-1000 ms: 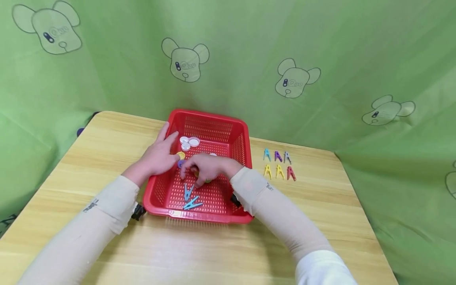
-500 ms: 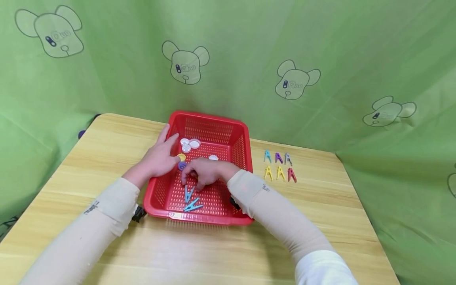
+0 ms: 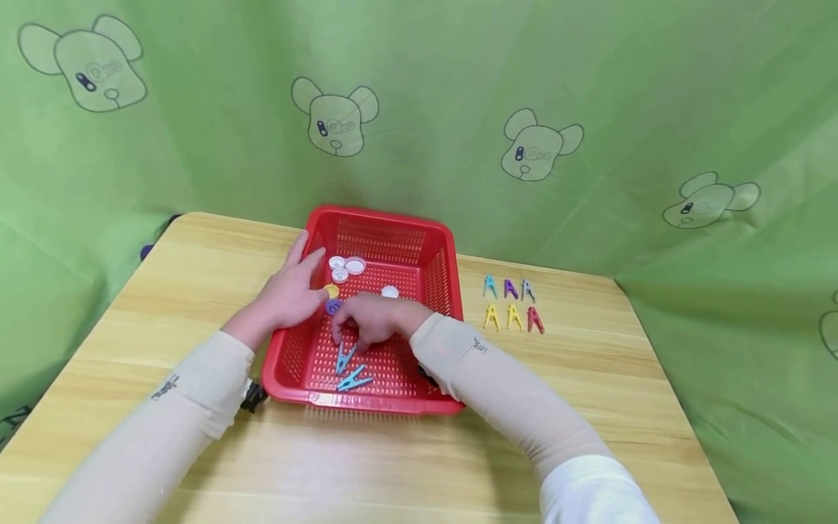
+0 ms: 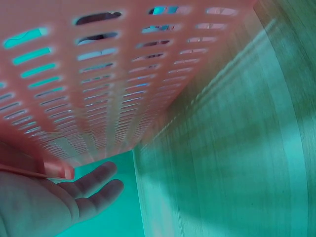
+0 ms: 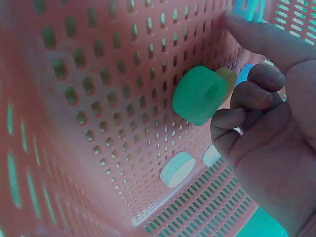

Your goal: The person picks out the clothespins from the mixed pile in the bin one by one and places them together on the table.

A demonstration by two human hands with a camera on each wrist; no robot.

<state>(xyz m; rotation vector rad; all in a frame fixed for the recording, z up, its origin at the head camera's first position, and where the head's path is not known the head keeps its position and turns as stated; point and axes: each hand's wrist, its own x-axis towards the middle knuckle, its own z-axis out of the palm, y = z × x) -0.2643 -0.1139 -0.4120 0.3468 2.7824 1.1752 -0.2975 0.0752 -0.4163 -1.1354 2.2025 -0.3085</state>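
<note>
A red plastic basket point(image 3: 386, 402) stands on the table. My left hand point(image 3: 286, 291) rests over its left rim, fingers extended, thumb pointing inward. My right hand point(image 3: 373, 318) reaches inside; its thumb and index finger pinch the legs of a light-blue clothespin point(image 3: 343, 359), the other fingers being curled. In the right wrist view only part of that clothespin point(image 5: 248, 9) shows by the thumb tip. A second light-blue clothespin point(image 3: 354, 379) lies nearer the front wall. Close by are a purple cap point(image 3: 332, 307) and a yellow cap point(image 3: 332, 291). The right hand hides a green cap point(image 5: 197, 96) from the head view.
Several white caps point(image 3: 339, 275) lie at the basket's back left, and a white cap point(image 3: 390, 291) behind the right hand. Right of the basket, clothespins stand in two rows, including a red clothespin point(image 3: 535, 319) and a purple clothespin point(image 3: 511, 289). A green curtain point(image 3: 432, 167) hangs behind.
My right hand has moved slightly toward the front, its thumb and index finger coming down to the light-blue clothespin. A white cap behind it is now uncovered. The left hand stays on the rim.
</note>
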